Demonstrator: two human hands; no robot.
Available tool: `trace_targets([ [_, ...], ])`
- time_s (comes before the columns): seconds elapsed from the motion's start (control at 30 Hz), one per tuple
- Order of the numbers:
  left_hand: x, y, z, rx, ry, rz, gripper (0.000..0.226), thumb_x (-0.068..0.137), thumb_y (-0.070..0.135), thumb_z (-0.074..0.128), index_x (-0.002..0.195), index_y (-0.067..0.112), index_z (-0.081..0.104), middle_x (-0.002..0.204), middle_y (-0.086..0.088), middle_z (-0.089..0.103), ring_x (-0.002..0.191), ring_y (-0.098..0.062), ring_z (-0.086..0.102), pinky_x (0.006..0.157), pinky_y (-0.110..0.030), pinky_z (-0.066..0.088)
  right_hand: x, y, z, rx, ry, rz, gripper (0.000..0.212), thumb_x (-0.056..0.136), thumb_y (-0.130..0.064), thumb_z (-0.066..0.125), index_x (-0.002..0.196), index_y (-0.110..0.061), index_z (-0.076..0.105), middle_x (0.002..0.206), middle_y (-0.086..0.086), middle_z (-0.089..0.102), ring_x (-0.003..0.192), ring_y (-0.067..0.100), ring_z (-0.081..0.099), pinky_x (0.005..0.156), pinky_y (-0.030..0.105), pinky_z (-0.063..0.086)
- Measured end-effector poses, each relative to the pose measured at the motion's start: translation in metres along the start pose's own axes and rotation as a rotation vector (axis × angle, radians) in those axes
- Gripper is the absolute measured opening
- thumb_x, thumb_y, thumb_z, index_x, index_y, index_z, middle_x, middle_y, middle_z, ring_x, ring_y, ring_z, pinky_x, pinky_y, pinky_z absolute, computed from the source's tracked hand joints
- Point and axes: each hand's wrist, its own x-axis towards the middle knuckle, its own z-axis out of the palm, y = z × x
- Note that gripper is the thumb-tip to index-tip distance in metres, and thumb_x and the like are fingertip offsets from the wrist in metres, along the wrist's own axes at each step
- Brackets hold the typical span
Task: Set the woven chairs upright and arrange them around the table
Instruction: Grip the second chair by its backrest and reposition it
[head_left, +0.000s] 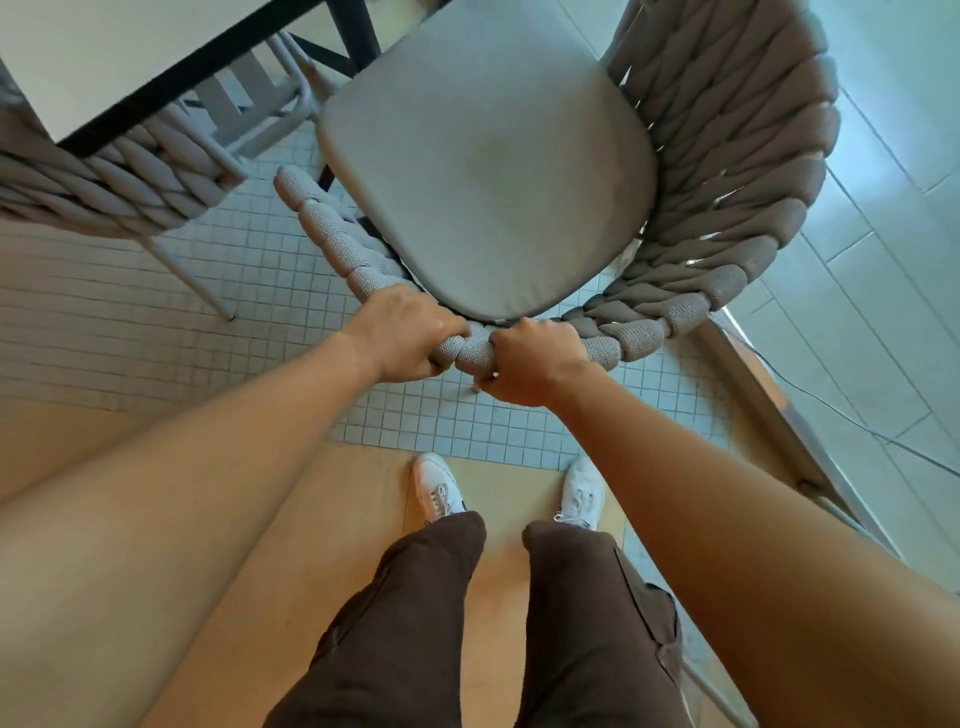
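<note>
A woven chair (727, 171) with a thick braided beige backrest and a grey seat cushion (483, 171) stands upright right in front of me. My left hand (402, 332) and my right hand (530, 361) both grip the top rim of its backrest, side by side. The white table (119, 57) with a black edge and black legs fills the upper left. A second woven chair (109, 182) stands upright at the left, partly tucked under the table, with one thin leg on the tiles.
The floor is small white mosaic tiles under the chairs, wood planks under my white shoes (439, 491), and large pale tiles at the right. A metal threshold strip (769, 415) and a thin cable (852, 421) run along the right side.
</note>
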Motion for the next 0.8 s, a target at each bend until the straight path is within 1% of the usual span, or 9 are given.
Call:
trace_targets([
  [0.1, 0.000, 0.026, -0.003, -0.057, 0.053, -0.024, 0.045, 0.083, 0.052, 0.062, 0.122, 0.030, 0.064, 0.109, 0.007, 0.071, 0.107, -0.021, 0.065, 0.094, -0.040, 0.045, -0.017, 0.024, -0.013, -0.077, -0.008, -0.123, 0.050, 0.087, -0.066, 0.059, 0.117, -0.026, 0.064, 0.110, -0.001, 0.070, 0.097, 0.029, 0.070, 0.074, 0.039, 0.049],
  [0.2, 0.008, 0.060, -0.004, -0.085, 0.075, -0.073, 0.059, 0.084, 0.063, 0.058, 0.132, 0.027, 0.060, 0.118, 0.005, 0.069, 0.112, -0.020, 0.063, 0.098, -0.040, 0.043, -0.035, 0.070, -0.025, -0.197, -0.006, -0.248, 0.052, 0.088, -0.068, 0.057, 0.120, -0.028, 0.059, 0.111, -0.004, 0.070, 0.093, 0.026, 0.071, 0.071, 0.038, 0.051],
  [0.27, 0.019, 0.081, -0.004, -0.098, 0.086, -0.122, 0.067, 0.084, 0.068, 0.057, 0.136, 0.026, 0.057, 0.124, 0.005, 0.067, 0.115, -0.019, 0.061, 0.099, -0.038, 0.042, -0.045, 0.105, -0.032, -0.215, -0.030, -0.275, 0.050, 0.088, -0.067, 0.058, 0.120, -0.029, 0.058, 0.111, -0.006, 0.070, 0.094, 0.023, 0.069, 0.073, 0.037, 0.053],
  [0.33, 0.035, 0.107, -0.007, -0.115, 0.079, -0.184, 0.071, 0.083, 0.072, 0.055, 0.137, 0.027, 0.054, 0.128, 0.007, 0.065, 0.118, -0.019, 0.059, 0.100, -0.038, 0.043, -0.052, 0.142, -0.040, -0.248, -0.031, -0.296, 0.051, 0.087, -0.067, 0.060, 0.123, -0.030, 0.058, 0.115, -0.009, 0.070, 0.100, 0.022, 0.068, 0.078, 0.037, 0.053],
  [0.47, 0.075, 0.157, -0.014, -0.143, 0.092, -0.324, 0.076, 0.080, 0.078, 0.054, 0.137, 0.028, 0.053, 0.124, 0.006, 0.066, 0.111, -0.021, 0.062, 0.095, -0.039, 0.047, -0.046, 0.205, -0.055, -0.366, -0.014, -0.354, 0.059, 0.085, -0.071, 0.060, 0.130, -0.033, 0.060, 0.125, -0.009, 0.070, 0.115, 0.022, 0.066, 0.098, 0.041, 0.052],
  [0.53, 0.093, 0.177, -0.016, -0.186, 0.082, -0.418, 0.080, 0.079, 0.080, 0.056, 0.139, 0.027, 0.052, 0.124, 0.005, 0.067, 0.110, -0.022, 0.064, 0.091, -0.039, 0.050, -0.039, 0.226, -0.062, -0.367, -0.013, -0.349, 0.062, 0.082, -0.077, 0.057, 0.129, -0.038, 0.062, 0.120, -0.012, 0.071, 0.111, 0.020, 0.067, 0.093, 0.038, 0.053],
  [0.63, 0.110, 0.191, -0.014, -0.278, 0.097, -0.572, 0.074, 0.079, 0.078, 0.058, 0.135, 0.031, 0.056, 0.122, 0.006, 0.069, 0.108, -0.022, 0.067, 0.086, -0.037, 0.050, -0.030, 0.239, -0.061, -0.318, -0.003, -0.310, 0.065, 0.076, -0.089, 0.052, 0.123, -0.045, 0.063, 0.108, -0.016, 0.072, 0.099, 0.017, 0.069, 0.074, 0.032, 0.049],
  [0.7, 0.111, 0.191, -0.010, -0.278, 0.156, -0.624, 0.064, 0.079, 0.075, 0.059, 0.127, 0.032, 0.063, 0.113, 0.006, 0.073, 0.100, -0.022, 0.070, 0.079, -0.036, 0.050, -0.024, 0.236, -0.057, -0.332, -0.026, -0.337, 0.059, 0.077, -0.086, 0.052, 0.117, -0.044, 0.064, 0.102, -0.016, 0.071, 0.093, 0.017, 0.069, 0.074, 0.034, 0.054],
  [0.8, 0.109, 0.188, -0.007, -0.224, 0.211, -0.590, 0.056, 0.080, 0.073, 0.060, 0.110, 0.028, 0.071, 0.095, 0.002, 0.075, 0.083, -0.025, 0.072, 0.067, -0.035, 0.048, -0.019, 0.238, -0.054, -0.376, 0.017, -0.370, 0.049, 0.077, -0.076, 0.055, 0.112, -0.043, 0.066, 0.096, -0.016, 0.071, 0.087, 0.018, 0.070, 0.073, 0.034, 0.053],
])
